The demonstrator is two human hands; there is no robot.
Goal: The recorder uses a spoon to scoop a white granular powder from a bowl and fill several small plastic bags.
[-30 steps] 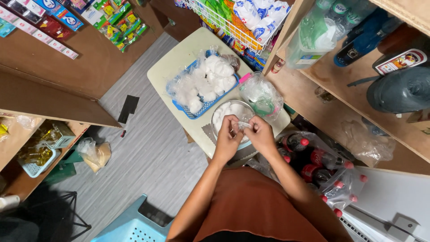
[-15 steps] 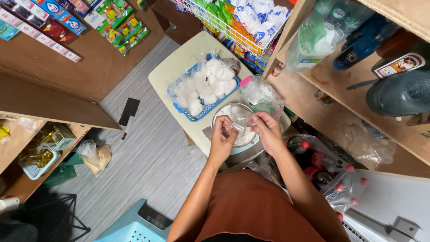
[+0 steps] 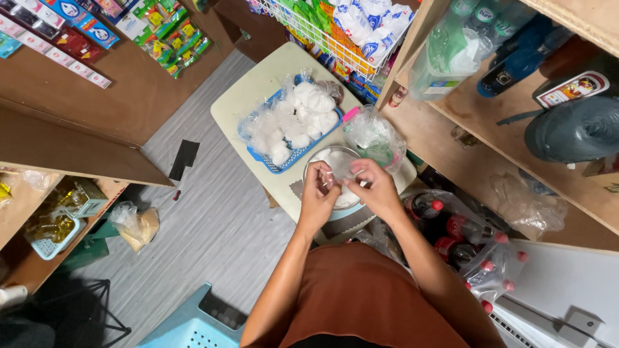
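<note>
Both hands are bunched up around a small clear plastic bag, held right over a round bowl of white powdery stuff at the near end of the pale cream worktop. The left hand has its fingers pinched together on the bag's left edge, and the right hand has its fingers closed on the right edge, so the bag sits clamped between the two, just above the bowl's rim. Can't really tell what's in the bag, it's too small and see-through.

Just past the bowl on the far left there's a blue plastic mesh basket piled with little knotted clear bags of white filling. To the right of the bowl, nearly touching it, is a bigger crumpled clear plastic bag with something green inside.

Further out: a white wire rack stuffed with blue and white packets at the far edge of the worktop, wooden shelving on the right with a clear green bottle pack and a dark grey bag. Down near the right side, dark soda bottles with red caps in plastic wrap lie on the floor. On the left, grey wood-look flooring, a light blue plastic stool in the near corner, and a small bag of something tan by the lower left shelf.
</note>
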